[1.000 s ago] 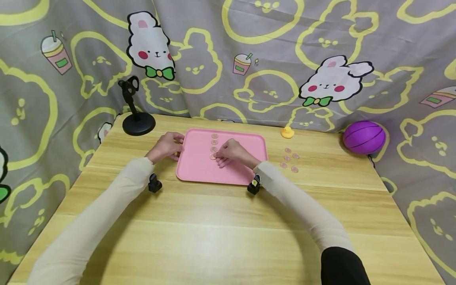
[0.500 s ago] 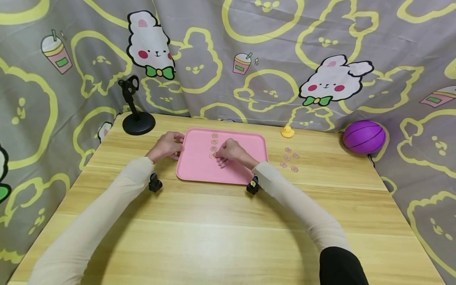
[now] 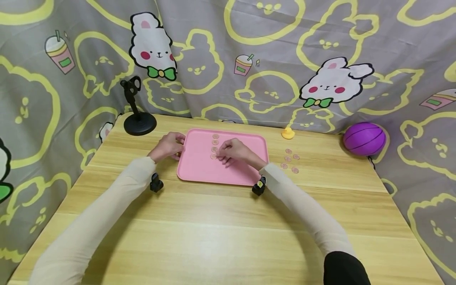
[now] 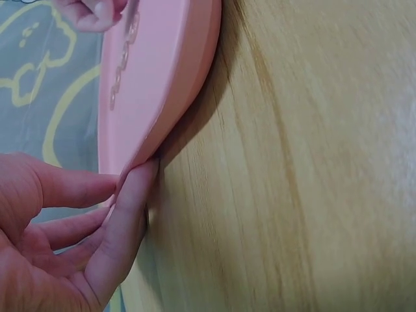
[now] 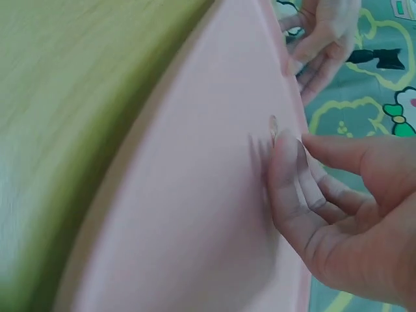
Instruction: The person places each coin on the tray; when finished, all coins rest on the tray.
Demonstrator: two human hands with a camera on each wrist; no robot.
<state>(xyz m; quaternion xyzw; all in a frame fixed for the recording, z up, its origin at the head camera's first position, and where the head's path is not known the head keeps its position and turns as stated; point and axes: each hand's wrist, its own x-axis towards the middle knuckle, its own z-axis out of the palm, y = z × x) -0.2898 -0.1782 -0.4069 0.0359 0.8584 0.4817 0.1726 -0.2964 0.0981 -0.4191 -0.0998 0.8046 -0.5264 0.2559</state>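
A pink tray (image 3: 199, 170) lies on the table, and its left rim is pinched between the thumb and fingers of my left hand (image 3: 169, 145). The left wrist view shows the thumb on the rim of the tray (image 4: 146, 78) and a finger beneath it. Several copper-coloured coins form a column on the tray. At the near end of that column is a coin (image 3: 213, 156), with my right hand (image 3: 236, 151) just to its right. In the right wrist view the thumb stands apart from the index finger, whose tip is close to a coin (image 5: 273, 123). Nothing shows between them.
Several more coins (image 3: 287, 159) lie loose on the wooden table (image 3: 213, 229) right of the tray. Behind them sits a yellow rubber duck (image 3: 287, 133). A purple ball (image 3: 364, 139) is at the back right corner, a black stand (image 3: 140, 123) at the back left. A patterned curtain (image 3: 206, 95) hangs behind.
The right thumb and fingers, earlier close together at the nearest coin, have spread and drawn slightly right. That coin stays on the tray. The left hand keeps its hold on the rim.
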